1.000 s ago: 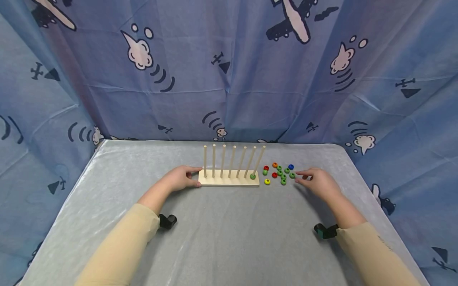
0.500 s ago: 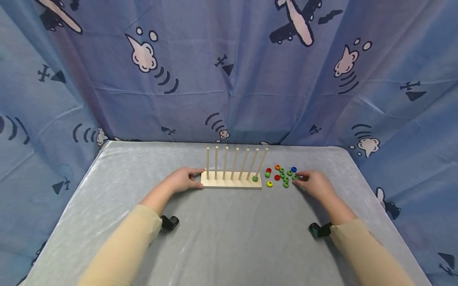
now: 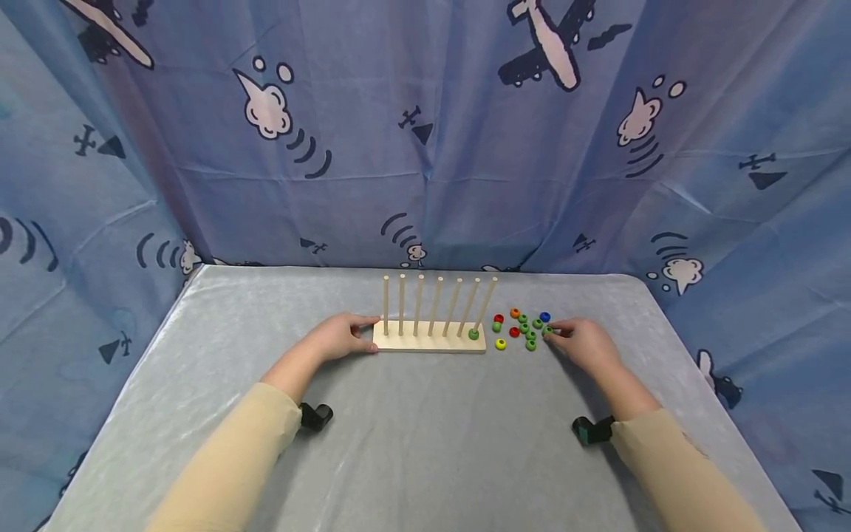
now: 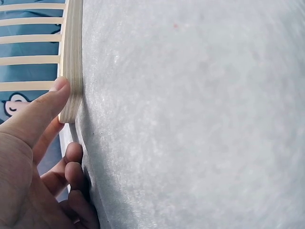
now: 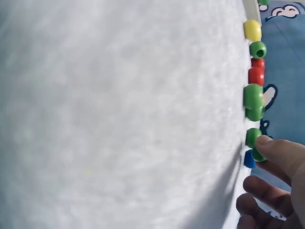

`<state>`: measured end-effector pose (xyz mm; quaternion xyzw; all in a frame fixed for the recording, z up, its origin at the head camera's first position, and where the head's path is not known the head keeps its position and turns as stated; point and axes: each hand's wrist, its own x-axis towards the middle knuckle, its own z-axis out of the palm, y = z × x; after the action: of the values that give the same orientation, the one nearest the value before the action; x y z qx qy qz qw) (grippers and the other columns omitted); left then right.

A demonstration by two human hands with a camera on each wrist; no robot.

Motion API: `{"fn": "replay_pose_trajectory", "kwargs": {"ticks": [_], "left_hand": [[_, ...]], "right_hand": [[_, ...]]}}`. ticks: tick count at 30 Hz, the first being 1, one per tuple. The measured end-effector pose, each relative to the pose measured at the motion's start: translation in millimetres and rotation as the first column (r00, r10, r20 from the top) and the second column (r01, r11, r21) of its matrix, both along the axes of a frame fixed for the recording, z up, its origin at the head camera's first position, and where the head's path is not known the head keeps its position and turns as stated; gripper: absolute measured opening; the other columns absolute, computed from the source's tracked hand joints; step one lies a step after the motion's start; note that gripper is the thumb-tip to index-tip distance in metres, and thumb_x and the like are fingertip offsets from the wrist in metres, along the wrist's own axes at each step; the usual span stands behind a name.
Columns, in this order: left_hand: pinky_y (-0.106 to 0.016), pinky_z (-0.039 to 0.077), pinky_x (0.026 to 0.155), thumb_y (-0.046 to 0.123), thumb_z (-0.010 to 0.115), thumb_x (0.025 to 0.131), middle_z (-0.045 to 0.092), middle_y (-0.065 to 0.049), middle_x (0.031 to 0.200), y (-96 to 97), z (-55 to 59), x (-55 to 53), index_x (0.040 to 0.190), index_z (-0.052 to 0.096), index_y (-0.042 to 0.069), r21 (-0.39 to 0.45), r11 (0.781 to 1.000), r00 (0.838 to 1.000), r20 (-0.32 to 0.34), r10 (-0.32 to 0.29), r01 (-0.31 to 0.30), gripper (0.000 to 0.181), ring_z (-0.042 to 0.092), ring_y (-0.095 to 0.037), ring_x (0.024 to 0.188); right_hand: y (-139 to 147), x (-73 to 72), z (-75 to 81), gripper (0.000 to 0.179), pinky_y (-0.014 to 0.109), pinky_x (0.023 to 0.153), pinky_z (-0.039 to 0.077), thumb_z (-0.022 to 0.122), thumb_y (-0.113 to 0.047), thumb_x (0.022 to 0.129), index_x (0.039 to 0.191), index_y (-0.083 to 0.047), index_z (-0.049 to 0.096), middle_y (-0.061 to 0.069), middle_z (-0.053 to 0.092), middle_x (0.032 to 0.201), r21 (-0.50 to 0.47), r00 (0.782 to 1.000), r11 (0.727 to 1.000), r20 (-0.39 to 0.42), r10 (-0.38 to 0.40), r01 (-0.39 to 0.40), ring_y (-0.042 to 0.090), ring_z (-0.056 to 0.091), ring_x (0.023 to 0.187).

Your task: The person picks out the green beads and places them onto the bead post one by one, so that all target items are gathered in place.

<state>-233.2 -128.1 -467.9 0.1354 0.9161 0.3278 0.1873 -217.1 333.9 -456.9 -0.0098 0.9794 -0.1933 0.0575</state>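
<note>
A pale wooden peg board point(image 3: 428, 344) with several upright pegs stands near the middle of the table. One green bead point(image 3: 473, 335) sits at the foot of its rightmost peg. My left hand point(image 3: 334, 337) holds the board's left end, and in the left wrist view the thumb point(image 4: 59, 86) lies on the board's edge. To the right of the board my right hand point(image 3: 588, 346) pinches a green bead point(image 5: 259, 154) at the outer side of a loose group of beads. That bead is partly covered by the thumb in the right wrist view.
Between board and right hand lie several more green beads point(image 3: 530, 345), two red beads point(image 3: 514, 332), a yellow bead point(image 3: 501, 344), an orange bead point(image 3: 515, 313) and a blue bead point(image 3: 545, 316). A grey cloth covers the table point(image 3: 425, 443). Behind hangs a blue patterned curtain point(image 3: 359, 199).
My right hand has moved slightly left and closed its fingertips on the green bead. The left hand keeps its hold on the board. The head view has shifted a little.
</note>
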Motion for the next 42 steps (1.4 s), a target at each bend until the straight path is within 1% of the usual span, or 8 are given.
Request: {"fn": "replay_pose_trajectory", "kwargs": {"ticks": [6, 13, 17, 24, 27, 34, 40, 42], "left_hand": [[-0.032, 0.036, 0.067, 0.033, 0.08, 0.084, 0.049, -0.003, 0.081, 0.8, 3.2, 2.8, 0.143, 0.056, 0.02, -0.003, 1.0, 1.0, -0.004, 0.003, -0.003, 0.065, 0.044, -0.017, 0.074], [-0.032, 0.035, 0.067, 0.033, 0.08, 0.084, 0.049, -0.003, 0.082, 0.6, 2.4, 1.7, 0.143, 0.056, 0.02, -0.005, 1.0, 1.0, -0.009, -0.003, 0.003, 0.065, 0.043, -0.017, 0.073], [-0.032, 0.036, 0.067, 0.033, 0.08, 0.084, 0.049, -0.003, 0.081, 1.1, 3.7, 2.0, 0.143, 0.056, 0.02, 0.0, 1.0, 1.0, -0.009, -0.001, 0.001, 0.065, 0.043, -0.017, 0.073], [-0.032, 0.036, 0.067, 0.033, 0.08, 0.084, 0.049, -0.003, 0.081, 1.4, 3.4, 1.9, 0.143, 0.056, 0.02, -0.001, 1.0, 1.0, -0.012, -0.005, 0.005, 0.065, 0.043, -0.017, 0.073], [-0.032, 0.036, 0.066, 0.033, 0.08, 0.084, 0.05, -0.003, 0.081, 1.1, 2.4, 1.7, 0.143, 0.056, 0.02, -0.003, 1.0, 1.0, -0.011, -0.005, 0.005, 0.065, 0.043, -0.017, 0.072], [-0.033, 0.037, 0.067, 0.033, 0.08, 0.084, 0.05, -0.003, 0.082, 1.1, 0.9, 1.9, 0.143, 0.056, 0.02, 0.002, 1.0, 1.0, -0.011, -0.003, 0.003, 0.065, 0.044, -0.017, 0.073], [-0.033, 0.037, 0.067, 0.032, 0.08, 0.084, 0.05, -0.003, 0.081, 0.7, -0.7, 1.9, 0.143, 0.056, 0.02, 0.009, 1.0, 1.0, -0.011, 0.0, 0.0, 0.065, 0.044, -0.017, 0.073], [-0.033, 0.037, 0.067, 0.033, 0.08, 0.084, 0.05, -0.003, 0.082, 0.4, -1.5, 1.3, 0.143, 0.056, 0.02, 0.006, 1.0, 1.0, -0.012, 0.002, -0.002, 0.065, 0.044, -0.017, 0.073]], "right_hand": [[-4.1, 3.2, 12.7, 0.04, 0.043, 0.07, 0.049, 0.067, -0.032, 0.095, 0.125, -0.005, 0.069, 0.017, 0.068, 0.108, -0.006, 1.0, 1.0, -0.023, -0.011, 0.011, 0.03, 0.062, 0.089], [-14.6, 6.5, 30.4, 0.039, 0.038, 0.066, 0.047, 0.067, -0.032, 0.094, 0.125, -0.009, 0.07, 0.014, 0.067, 0.107, 0.004, 0.998, 1.0, -0.066, -0.001, 0.002, 0.029, 0.06, 0.09], [-23.6, 9.1, 41.5, 0.039, 0.034, 0.062, 0.046, 0.067, -0.032, 0.094, 0.127, -0.011, 0.069, 0.012, 0.067, 0.108, -0.01, 0.997, 1.0, -0.081, 0.007, -0.007, 0.026, 0.059, 0.089], [-39.0, 12.0, 58.7, 0.041, 0.033, 0.06, 0.045, 0.067, -0.037, 0.095, 0.128, -0.013, 0.069, 0.008, 0.068, 0.102, -0.031, 0.994, 0.999, -0.11, 0.021, -0.025, 0.022, 0.057, 0.081], [-46.5, 13.7, 66.6, 0.04, 0.033, 0.06, 0.045, 0.066, -0.037, 0.095, 0.128, -0.015, 0.069, 0.007, 0.068, 0.101, -0.044, 0.99, 0.998, -0.138, 0.03, -0.037, 0.021, 0.058, 0.08], [-65.3, 15.3, 86.0, 0.045, 0.034, 0.06, 0.045, 0.064, -0.049, 0.094, 0.127, -0.02, 0.07, 0.003, 0.067, 0.098, -0.085, 0.981, 0.995, -0.188, 0.041, -0.058, 0.02, 0.057, 0.081], [-84.0, 16.9, 101.1, 0.035, 0.036, 0.06, 0.046, 0.067, -0.038, 0.095, 0.123, -0.019, 0.072, 0.002, 0.064, 0.092, -0.146, 0.957, 0.984, -0.284, 0.055, -0.1, 0.02, 0.057, 0.084], [-90.0, 17.1, 105.4, 0.034, 0.036, 0.06, 0.046, 0.068, -0.035, 0.095, 0.123, -0.018, 0.072, 0.001, 0.064, 0.09, -0.168, 0.951, 0.979, -0.303, 0.059, -0.114, 0.02, 0.056, 0.084]]}}
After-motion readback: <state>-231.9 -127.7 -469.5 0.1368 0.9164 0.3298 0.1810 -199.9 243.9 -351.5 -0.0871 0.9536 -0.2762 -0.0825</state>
